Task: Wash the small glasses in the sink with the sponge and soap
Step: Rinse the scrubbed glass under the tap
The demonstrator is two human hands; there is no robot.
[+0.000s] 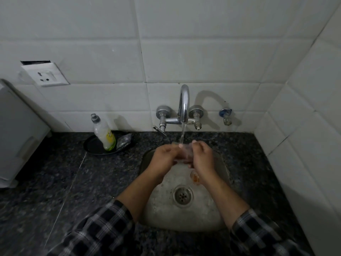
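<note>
Both hands are under the tap [184,102] now. My left hand [165,157] and right hand [202,157] have a clear small glass [182,151] between them, right where the water stream [182,133] lands. The left fingers curl round its side. The right thumb and fingertips look pinched on the end nearest the tap, but the glass is see-through and I can't tell more than that.

This reads to me as rinsing. To do it well I'd tilt the mouth into the stream, roll the glass so water runs over every wall, then tip it out. Wet glass is slippery, so I want a firm grip that doesn't squeeze.

Below the tap a second glass [195,177] with orange residue lies in the sink [166,215], just beside my right wrist — mind that elbow. Left of the tap, the soap bottle [103,133] and grey sponge [124,140] sit on a black plate [92,146] — that's where I go for the dirty one.
</note>
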